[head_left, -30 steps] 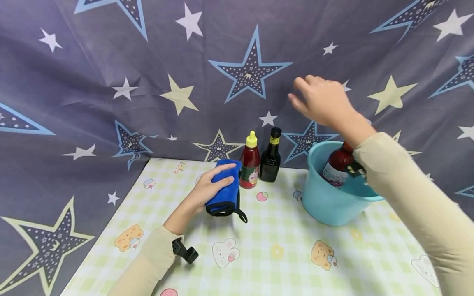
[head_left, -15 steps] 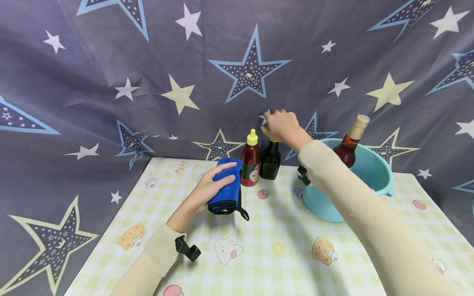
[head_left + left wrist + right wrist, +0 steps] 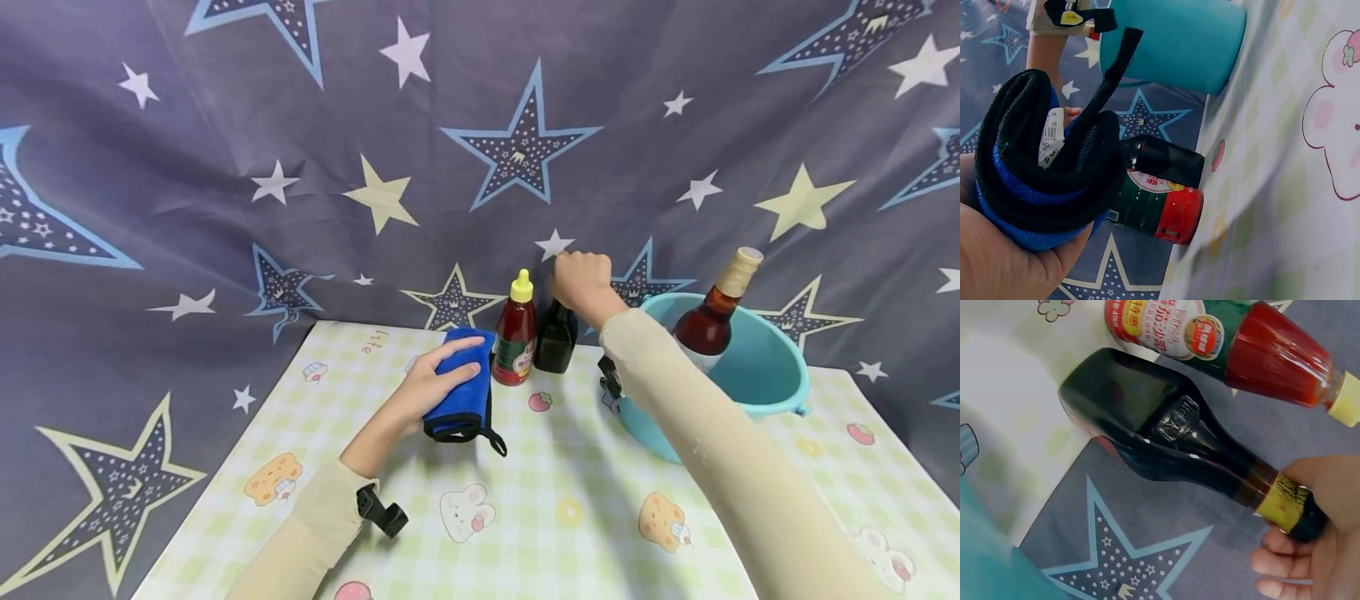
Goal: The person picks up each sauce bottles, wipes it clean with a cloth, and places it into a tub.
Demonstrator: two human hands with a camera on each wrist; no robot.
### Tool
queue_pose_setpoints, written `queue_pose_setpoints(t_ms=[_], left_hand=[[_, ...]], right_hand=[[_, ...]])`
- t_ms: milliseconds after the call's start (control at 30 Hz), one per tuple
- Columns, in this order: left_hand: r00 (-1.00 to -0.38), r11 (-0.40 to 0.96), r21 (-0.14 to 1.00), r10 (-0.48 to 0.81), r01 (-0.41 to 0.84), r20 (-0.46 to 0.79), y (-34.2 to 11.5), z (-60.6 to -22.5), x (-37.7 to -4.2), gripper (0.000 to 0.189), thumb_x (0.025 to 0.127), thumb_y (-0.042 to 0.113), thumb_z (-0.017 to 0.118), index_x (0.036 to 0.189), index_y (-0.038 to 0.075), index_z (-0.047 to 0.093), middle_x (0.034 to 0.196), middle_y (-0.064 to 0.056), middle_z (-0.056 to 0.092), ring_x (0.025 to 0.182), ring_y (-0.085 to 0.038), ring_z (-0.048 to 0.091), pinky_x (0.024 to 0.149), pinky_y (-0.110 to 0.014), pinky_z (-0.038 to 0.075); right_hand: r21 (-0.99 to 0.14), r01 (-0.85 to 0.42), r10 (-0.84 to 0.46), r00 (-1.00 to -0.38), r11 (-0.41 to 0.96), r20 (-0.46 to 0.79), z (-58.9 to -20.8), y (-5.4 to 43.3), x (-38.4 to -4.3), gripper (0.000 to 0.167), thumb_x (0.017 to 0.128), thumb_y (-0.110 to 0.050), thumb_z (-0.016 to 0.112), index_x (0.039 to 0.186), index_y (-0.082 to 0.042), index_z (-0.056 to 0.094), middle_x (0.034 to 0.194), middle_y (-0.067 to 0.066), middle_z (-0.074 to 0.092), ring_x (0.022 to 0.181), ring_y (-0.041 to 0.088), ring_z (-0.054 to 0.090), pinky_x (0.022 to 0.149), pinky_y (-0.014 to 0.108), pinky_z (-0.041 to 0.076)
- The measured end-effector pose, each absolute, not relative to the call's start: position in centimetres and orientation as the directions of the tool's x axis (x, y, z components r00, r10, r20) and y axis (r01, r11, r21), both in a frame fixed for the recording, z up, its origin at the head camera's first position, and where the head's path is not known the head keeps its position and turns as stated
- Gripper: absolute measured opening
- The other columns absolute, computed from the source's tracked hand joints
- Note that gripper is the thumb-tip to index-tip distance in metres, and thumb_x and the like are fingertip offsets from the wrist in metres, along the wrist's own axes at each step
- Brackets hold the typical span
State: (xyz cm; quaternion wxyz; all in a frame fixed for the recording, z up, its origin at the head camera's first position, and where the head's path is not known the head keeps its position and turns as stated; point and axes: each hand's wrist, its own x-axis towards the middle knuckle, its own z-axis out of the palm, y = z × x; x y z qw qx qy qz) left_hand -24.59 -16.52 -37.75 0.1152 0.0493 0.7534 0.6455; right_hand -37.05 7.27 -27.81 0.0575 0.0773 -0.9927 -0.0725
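My left hand (image 3: 422, 392) grips a rolled blue cloth with black edging (image 3: 467, 387), a black loop hanging from its near end. The roll's layers and a white tag show in the left wrist view. At the back of the table, my right hand (image 3: 583, 282) holds a dark glass sauce bottle (image 3: 1141, 406) by its black cap and yellow-banded neck, thumb and fingers curled round it. Just left of that bottle stands a red sauce bottle with a yellow nozzle cap (image 3: 516, 337), between the dark bottle and the cloth.
A light blue bucket (image 3: 765, 362) stands to the right, partly behind my right sleeve. Inside it leans a brown-red bottle with a gold cap (image 3: 708, 321). The checked tablecloth (image 3: 525, 517) ends at the back against a star-patterned curtain (image 3: 480, 108).
My right hand has come down and left from above the bucket and taken hold of the dark bottle's top. My left hand has kept its grip on the cloth.
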Motion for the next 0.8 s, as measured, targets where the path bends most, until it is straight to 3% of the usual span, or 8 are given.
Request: queue_pose_setpoints(t_ms=[233,600,800], left_hand=[[-0.969,0.174,0.982,0.219,-0.075,-0.113,-16.5,-37.7,-24.6,0.043,0.098,0.039,0.068,0.139,0.044,0.059,0.16,-0.005,0.037,0.121,-0.042,0.059,0.09,-0.047,0.057],[-0.968,0.174,0.981,0.22,-0.083,-0.121,-16.4,-37.9,-24.2,0.043,0.098,0.038,0.068,0.139,0.045,0.059,0.16,-0.004,0.038,0.122,-0.041,0.059,0.09,-0.047,0.057],[-0.969,0.166,0.983,0.221,-0.074,-0.11,-16.5,-37.7,-24.4,0.042,0.098,0.04,0.067,0.139,0.045,0.059,0.159,-0.004,0.038,0.121,-0.042,0.059,0.09,-0.047,0.057]], right_hand=[[0.108,-0.099,-0.115,-0.98,0.989,0.163,-28.5,7.1,-37.0,0.035,0.105,-0.028,0.049,0.092,-0.001,0.066,0.086,0.015,0.069,0.078,0.03,0.067,0.076,0.045,0.056],[-0.015,-0.056,-0.053,-0.987,0.998,0.154,-29.2,6.9,-37.0,0.04,0.106,-0.025,0.045,0.125,0.006,0.062,0.106,0.024,0.072,0.094,0.038,0.07,0.084,0.05,0.058],[-0.07,-0.088,-0.076,-0.984,0.994,0.163,-28.9,7.3,-36.6,0.039,0.106,-0.022,0.045,0.124,0.009,0.062,0.109,0.028,0.07,0.097,0.043,0.07,0.087,0.054,0.057]])
